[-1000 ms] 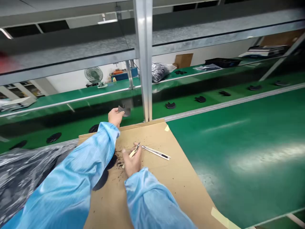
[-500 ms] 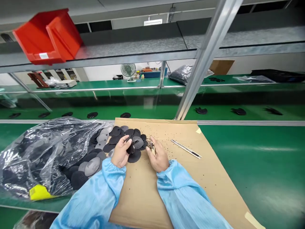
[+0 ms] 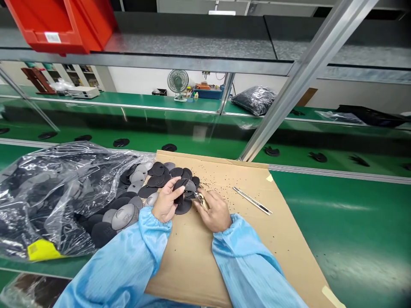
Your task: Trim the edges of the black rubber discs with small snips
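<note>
Your left hand (image 3: pixel 165 204) pinches a black disc (image 3: pixel 180 185) between thumb and fingers, over the far half of the cardboard sheet (image 3: pixel 189 261); your right hand (image 3: pixel 218 214) is curled around small cream-handled nippers (image 3: pixel 203 200), tips by the disc, contact unclear. Utility knife (image 3: pixel 252 200) lies right on the cardboard sheet, loose discs (image 3: pixel 156 169) left, plastic bag (image 3: pixel 61 188) beyond its left edge.

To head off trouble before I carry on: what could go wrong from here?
The right hand holds a pliers-like tool close to the left hand and the black disc it grips; a slip might pinch skin or mark the disc.
The knife on the cardboard could get knocked.
Loose black bits might cling to the piled discs.
</note>
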Motion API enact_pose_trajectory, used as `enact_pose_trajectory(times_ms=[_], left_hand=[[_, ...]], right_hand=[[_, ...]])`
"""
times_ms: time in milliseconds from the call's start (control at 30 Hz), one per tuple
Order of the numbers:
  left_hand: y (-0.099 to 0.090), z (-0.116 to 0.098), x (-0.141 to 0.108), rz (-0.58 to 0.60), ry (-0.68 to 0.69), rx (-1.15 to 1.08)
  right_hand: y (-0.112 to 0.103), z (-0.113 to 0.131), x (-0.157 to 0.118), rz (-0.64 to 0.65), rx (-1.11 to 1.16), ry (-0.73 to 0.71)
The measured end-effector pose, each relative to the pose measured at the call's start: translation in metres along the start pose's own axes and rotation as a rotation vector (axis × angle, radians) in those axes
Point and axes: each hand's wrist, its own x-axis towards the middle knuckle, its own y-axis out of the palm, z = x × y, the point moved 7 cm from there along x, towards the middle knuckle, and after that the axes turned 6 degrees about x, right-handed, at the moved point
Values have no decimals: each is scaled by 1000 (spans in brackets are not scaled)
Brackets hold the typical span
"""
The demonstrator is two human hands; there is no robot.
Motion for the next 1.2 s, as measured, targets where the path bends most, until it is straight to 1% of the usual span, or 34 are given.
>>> enact_pose_trajectory(times_ms=[267, 467, 633, 833, 933, 1100, 1200], left_hand=[[1, 0, 0, 1, 4, 25], [1, -1, -1, -15, 45, 48], [-1, 0, -1, -24, 50, 68], [-2, 1, 1, -29, 67, 84], [-3, 0, 0, -32, 72, 71], [-6, 3, 1, -41, -4, 83], [-5, -1, 2, -6, 24, 98]], right_hand=[[2, -1, 0, 39, -25, 20], [2, -1, 0, 42, -58, 10], [2, -3, -1, 63, -94, -5], [8, -9, -4, 123, -151, 44], [9, -9, -5, 100, -92, 82], [1, -16, -3, -21, 178, 202], [-2, -22, -2, -64, 294, 260]])
